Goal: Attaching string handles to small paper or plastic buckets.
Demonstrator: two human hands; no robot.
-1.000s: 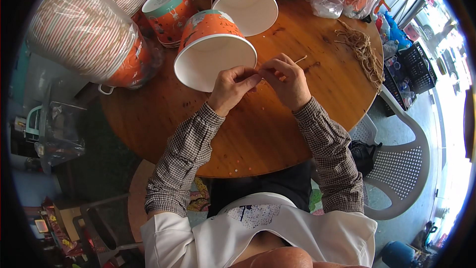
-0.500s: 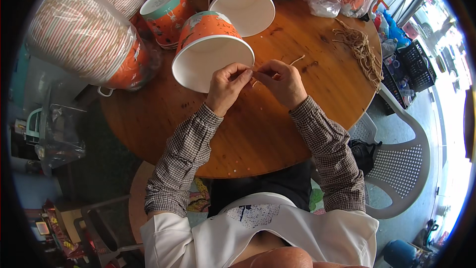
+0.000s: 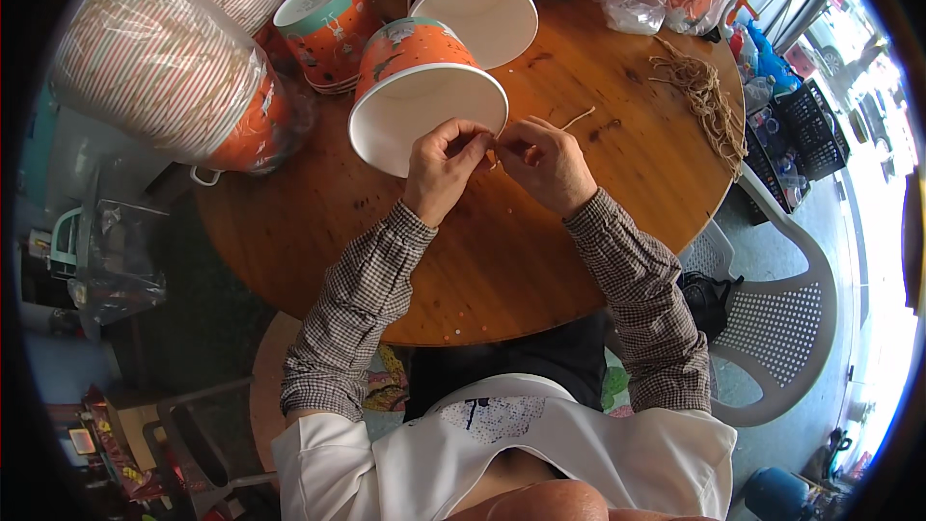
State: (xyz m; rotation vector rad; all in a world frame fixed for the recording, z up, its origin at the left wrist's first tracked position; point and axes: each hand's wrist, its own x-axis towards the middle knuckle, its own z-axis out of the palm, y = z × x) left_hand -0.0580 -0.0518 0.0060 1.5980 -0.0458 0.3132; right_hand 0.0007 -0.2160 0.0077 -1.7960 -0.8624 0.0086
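Note:
An orange paper bucket (image 3: pixel 410 121) with a white inside lies tipped on the table, its open mouth facing me. At its right rim my left hand (image 3: pixel 440 174) pinches thumb and fingers together on a thin tan cord. Fingertip to fingertip with it, my right hand (image 3: pixel 555 169) is also closed on the cord (image 3: pixel 580 117), whose loose end sticks out past the knuckles to the right. A short bit of cord shows below the fingertips. Exactly how the cord meets the bucket's rim is hidden by my fingers.
On the round wooden table (image 3: pixel 540 270) lies a bundle of tan cords (image 3: pixel 709 101) at the right. Nested buckets (image 3: pixel 482 14) lie behind, an upturned bucket (image 3: pixel 323 29) stands left of them, and plastic-wrapped stacks (image 3: pixel 154 58) fill the far left. A grey chair (image 3: pixel 772 314) stands at right.
The bucket has shifted a little to the right, its rim closer behind my fingers. My hands stay in nearly the same place, with the right fingers slightly more curled.

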